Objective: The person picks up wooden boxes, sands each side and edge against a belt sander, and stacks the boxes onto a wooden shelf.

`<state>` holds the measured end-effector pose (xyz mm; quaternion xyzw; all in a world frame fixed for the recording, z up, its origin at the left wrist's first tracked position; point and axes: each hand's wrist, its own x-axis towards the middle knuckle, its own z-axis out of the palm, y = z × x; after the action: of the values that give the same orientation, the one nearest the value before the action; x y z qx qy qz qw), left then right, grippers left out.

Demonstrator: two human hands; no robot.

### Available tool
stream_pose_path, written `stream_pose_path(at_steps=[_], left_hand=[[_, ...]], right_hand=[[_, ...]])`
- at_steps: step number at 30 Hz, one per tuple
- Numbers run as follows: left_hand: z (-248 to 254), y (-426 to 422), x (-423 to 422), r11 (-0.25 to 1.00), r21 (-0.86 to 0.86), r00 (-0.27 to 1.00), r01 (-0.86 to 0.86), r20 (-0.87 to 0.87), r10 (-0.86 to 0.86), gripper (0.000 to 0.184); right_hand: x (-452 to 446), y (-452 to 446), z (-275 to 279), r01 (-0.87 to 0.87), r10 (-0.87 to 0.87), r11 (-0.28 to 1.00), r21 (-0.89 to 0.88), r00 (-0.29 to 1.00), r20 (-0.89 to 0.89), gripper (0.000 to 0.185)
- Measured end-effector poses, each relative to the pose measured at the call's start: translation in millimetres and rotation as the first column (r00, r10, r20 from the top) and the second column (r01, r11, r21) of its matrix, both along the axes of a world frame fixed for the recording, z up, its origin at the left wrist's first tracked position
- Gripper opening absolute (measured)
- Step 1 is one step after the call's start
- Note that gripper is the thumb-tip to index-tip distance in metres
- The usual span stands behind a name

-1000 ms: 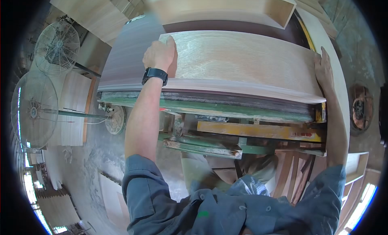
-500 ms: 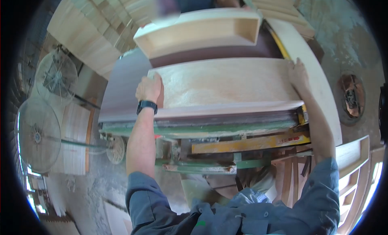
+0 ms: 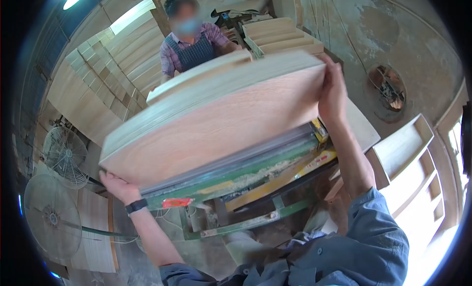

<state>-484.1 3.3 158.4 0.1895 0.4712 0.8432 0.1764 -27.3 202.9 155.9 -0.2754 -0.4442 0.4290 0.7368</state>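
Observation:
A pale wooden drawer (image 3: 219, 121) is held up between my two hands, tilted with its right end higher. Its flat pinkish face is toward me and its inside is hidden. My left hand (image 3: 120, 188) supports the lower left corner, with the fingers partly behind it. At the other end, my right hand (image 3: 333, 91) is wrapped round the right edge, slightly blurred. Under the drawer stands a green-framed machine (image 3: 246, 180) with a dark bed and yellow parts. Just behind is a second wooden drawer (image 3: 196, 75), partly covered by mine.
Across the machine stands a co-worker (image 3: 189, 50) in a checked shirt and apron, close to the second drawer. Two fans (image 3: 65, 153) are at the left. More wooden drawers (image 3: 400, 148) are stacked at the right, with others (image 3: 282, 37) at the back.
The drawer has risen off the machine bed toward me and tipped, its right end now higher. My left hand has shifted down to its lower corner. The view has tilted up, showing the co-worker.

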Motion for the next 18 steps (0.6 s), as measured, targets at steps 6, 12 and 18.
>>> stream_pose_path(at_steps=[6, 12, 18], left_hand=[[2, -60, -16, 0.953, 0.302, 0.999, 0.028, -0.046, -0.014, 0.053], [-41, -78, -44, 0.900, 0.288, 0.929, 0.328, 0.074, -0.363, 0.058], [-21, -64, -19, 0.617, 0.269, 0.666, 0.739, -0.152, -0.731, 0.057]], right_hand=[[30, -31, 17, -0.539, 0.512, 0.841, 0.040, 0.772, -0.376, 0.048], [30, -41, 3, -0.730, 0.720, 0.676, 0.099, 0.627, -0.298, 0.048], [23, -30, -7, -0.698, 0.719, 0.695, 0.172, 0.668, -0.191, 0.036]])
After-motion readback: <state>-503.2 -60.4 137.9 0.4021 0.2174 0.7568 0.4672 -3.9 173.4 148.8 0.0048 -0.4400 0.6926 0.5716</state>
